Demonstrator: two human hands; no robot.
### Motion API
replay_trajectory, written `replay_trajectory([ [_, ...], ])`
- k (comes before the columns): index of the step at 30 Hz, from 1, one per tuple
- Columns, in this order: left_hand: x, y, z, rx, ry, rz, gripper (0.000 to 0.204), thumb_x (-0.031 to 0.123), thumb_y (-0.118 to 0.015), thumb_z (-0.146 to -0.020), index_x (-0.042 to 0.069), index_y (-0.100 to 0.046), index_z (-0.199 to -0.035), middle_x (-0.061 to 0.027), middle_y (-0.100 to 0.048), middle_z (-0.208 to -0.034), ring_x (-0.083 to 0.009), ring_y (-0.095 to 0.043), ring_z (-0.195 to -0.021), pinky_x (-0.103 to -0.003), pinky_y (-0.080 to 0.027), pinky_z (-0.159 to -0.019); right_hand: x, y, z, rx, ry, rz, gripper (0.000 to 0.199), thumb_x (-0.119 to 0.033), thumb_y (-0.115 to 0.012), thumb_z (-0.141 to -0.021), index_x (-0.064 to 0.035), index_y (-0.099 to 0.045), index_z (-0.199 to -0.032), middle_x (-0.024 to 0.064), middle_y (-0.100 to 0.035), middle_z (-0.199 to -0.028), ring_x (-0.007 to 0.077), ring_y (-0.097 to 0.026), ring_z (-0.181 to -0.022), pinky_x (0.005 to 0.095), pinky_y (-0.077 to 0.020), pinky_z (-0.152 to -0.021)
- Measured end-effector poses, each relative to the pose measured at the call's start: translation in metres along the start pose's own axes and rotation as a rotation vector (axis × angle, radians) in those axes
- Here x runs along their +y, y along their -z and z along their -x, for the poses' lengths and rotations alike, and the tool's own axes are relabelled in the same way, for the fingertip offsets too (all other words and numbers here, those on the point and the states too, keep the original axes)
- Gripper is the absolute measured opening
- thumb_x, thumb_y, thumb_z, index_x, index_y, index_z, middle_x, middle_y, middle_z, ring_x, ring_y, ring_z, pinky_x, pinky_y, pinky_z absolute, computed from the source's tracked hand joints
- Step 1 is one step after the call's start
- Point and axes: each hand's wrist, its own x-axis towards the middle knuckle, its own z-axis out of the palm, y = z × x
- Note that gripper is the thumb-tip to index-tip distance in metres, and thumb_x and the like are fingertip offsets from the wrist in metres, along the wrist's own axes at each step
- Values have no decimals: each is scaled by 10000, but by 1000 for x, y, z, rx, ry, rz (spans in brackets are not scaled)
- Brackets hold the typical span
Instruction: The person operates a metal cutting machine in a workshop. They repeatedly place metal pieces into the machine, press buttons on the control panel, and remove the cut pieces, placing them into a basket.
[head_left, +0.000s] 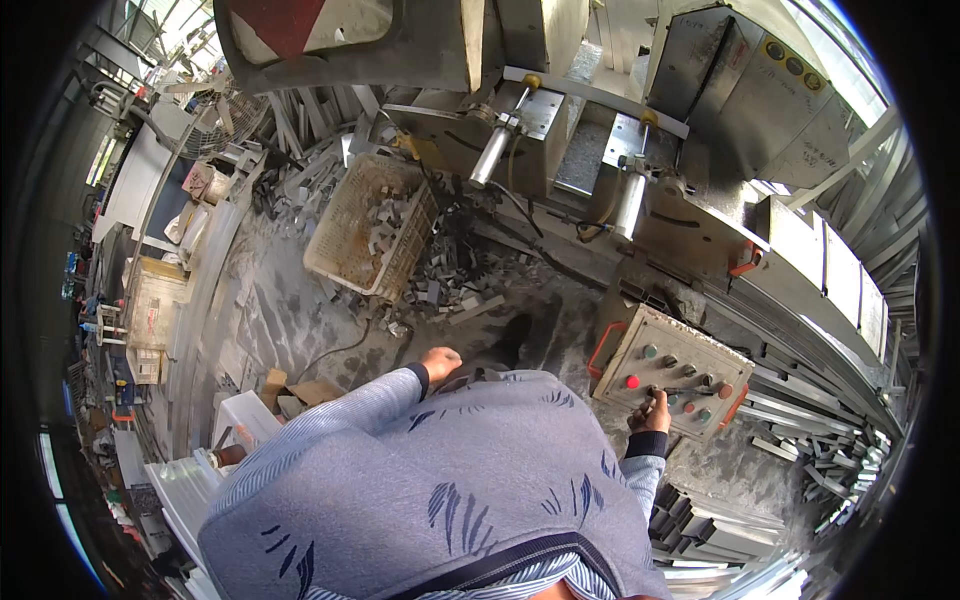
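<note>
So right now the right hand is up on the control box, a grey slanted panel with orange handles on its sides and a scatter of red and green buttons. The fingers look bunched close together on a small dark lever or switch near the lower middle of the panel, just right of the big red button. Can't tell whether they're actually gripping it or just resting on it; it's too small to make out.

The left hand hangs loose out front, well left of the panel, fingers curled a bit and holding nothing. Below it is just dusty floor.

Further out from the left fingers sits a pale plastic crate with a layer of short metal offcuts in it, and a heap of the same scrap pieces spilled on the floor beside it. Beyond the right fingers stands the machine itself, with two shiny cylinders pointing down. Long aluminium profiles are stacked off to the right of the panel.

As for progress, my guess is a fair amount of cutting is already done, going by the scrap. I don't see any piece loaded from this angle, so the hand on the controls reads as mid-cycle or about to run one.
</note>
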Motion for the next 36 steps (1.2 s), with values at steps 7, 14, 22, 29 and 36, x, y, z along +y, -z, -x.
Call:
replay_trajectory([
  [7, -12, -13, -8, 25, 78, 5, 252, 279, -645, -774, 83, -686, -927, -100, -677, -947, -227, -631, -911, -321, -484, -814, -1, 1, -2, -19, -14, -7, 169, -339, -611, -768, -172, -583, -768, -47, -413, -506, 111, -365, -386, 241, -295, -364],
  [14, -5, -16, -22, 112, 40, 81, 200, 243, -678, -752, 92, -690, -882, -85, -685, -885, -200, -649, -839, -305, -499, -770, -1, 9, -7, -80, -51, -10, 144, -320, -588, -788, -176, -583, -789, -56, -408, -508, 114, -390, -400, 269, -322, -387],
  [22, 66, 47, -42, 351, -95, 291, 175, 164, -648, -788, 56, -667, -923, -53, -665, -763, -135, -627, -675, -276, -492, -637, -14, 3, -3, -41, -147, 9, 155, -292, -579, -784, -182, -543, -681, -56, -427, -510, 117, -393, -418, 294, -332, -422],
  [29, 170, 207, -97, 598, -336, 358, 157, 147, -624, -814, 31, -643, -917, -71, -662, -808, -173, -622, -731, -291, -473, -678, -5, -2, -2, 41, 179, 355, 129, -241, -598, -776, -168, -529, -696, -54, -388, -515, 121, -359, -387, 288, -279, -370],
  [36, 281, 326, -234, 605, -581, 175, 210, 220, -629, -815, 63, -666, -950, -53, -679, -841, -142, -630, -765, -278, -480, -698, 6, -13, -1, 167, 164, 194, 98, -263, -589, -798, -168, -577, -780, -60, -379, -529, 103, -361, -416, 269, -297, -397],
])
